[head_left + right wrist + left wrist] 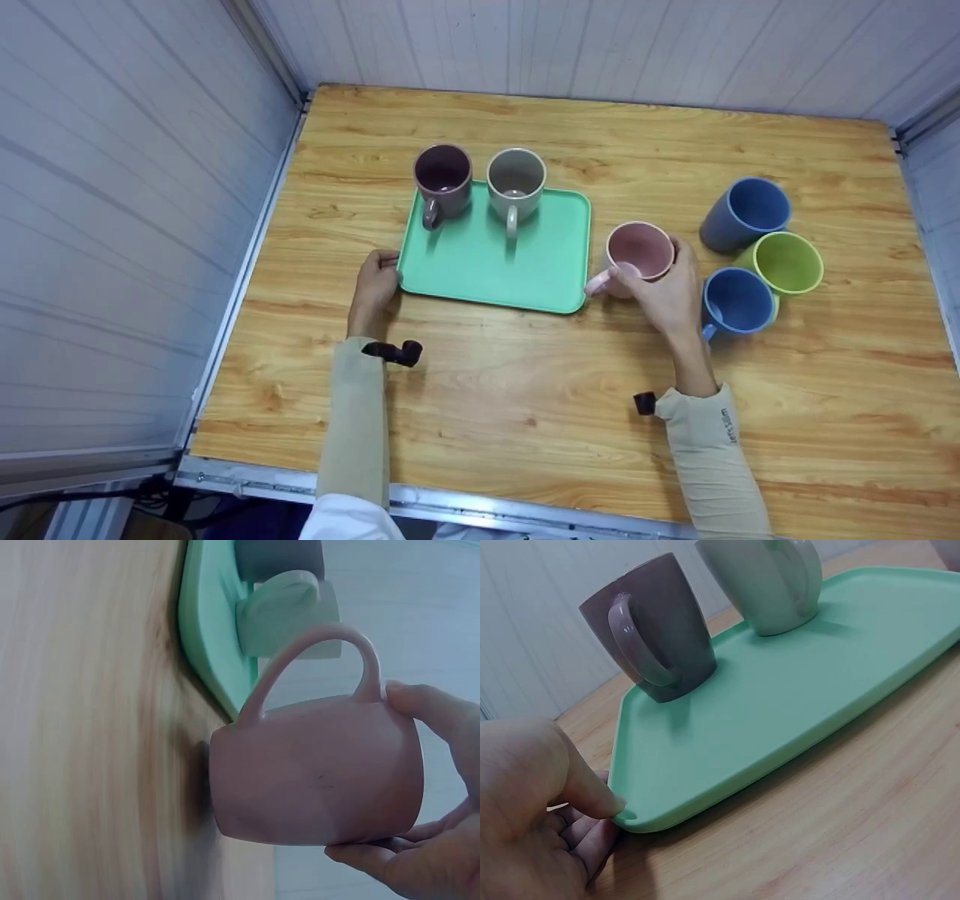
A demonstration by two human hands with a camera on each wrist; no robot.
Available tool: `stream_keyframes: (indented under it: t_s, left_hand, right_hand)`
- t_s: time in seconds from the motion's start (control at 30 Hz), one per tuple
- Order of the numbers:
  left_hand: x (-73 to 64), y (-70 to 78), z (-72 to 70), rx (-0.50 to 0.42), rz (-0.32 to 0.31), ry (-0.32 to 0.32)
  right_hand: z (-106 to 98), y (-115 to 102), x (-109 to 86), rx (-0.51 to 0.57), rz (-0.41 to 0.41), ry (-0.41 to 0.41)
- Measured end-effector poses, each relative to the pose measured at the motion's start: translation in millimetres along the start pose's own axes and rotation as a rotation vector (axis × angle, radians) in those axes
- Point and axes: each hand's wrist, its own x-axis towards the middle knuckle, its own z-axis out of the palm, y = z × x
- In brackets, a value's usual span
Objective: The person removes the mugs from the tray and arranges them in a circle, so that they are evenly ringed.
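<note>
A pink mug is gripped near its rim by my right hand, thumb on one side and fingers on the other. Its handle points left, close to the right edge of the green tray. In the right wrist view the pink mug is upright, and its base seems just above the table. My left hand pinches the tray's near left corner, with the thumb on the rim in the left wrist view. On the tray's far side stand a dark purple mug and a beige mug, both upright.
Right of my right hand, a dark blue mug, a lime green mug and a lighter blue mug stand close together on the wooden table. White panel walls border the table at the back and sides.
</note>
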Motion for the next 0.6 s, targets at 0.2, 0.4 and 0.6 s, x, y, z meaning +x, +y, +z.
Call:
stream_keyframes:
  t_s: [0.2, 0.4, 0.6]
  left_hand:
    - [-0.5, 0.0, -0.9, 0.025, 0.02, -0.012]
    - [0.2, -0.6, 0.6, 0.021, 0.01, 0.0]
    - [0.7, -0.9, 0.5, 0.004, 0.015, 0.013]
  right_hand:
    - [-6, 5, 2.8, -0.035, 0.01, -0.013]
    - [-15, 2, 2.9, -0.131, 0.014, -0.062]
    - [-23, -5, 0.3, -0.266, 0.0, -0.143]
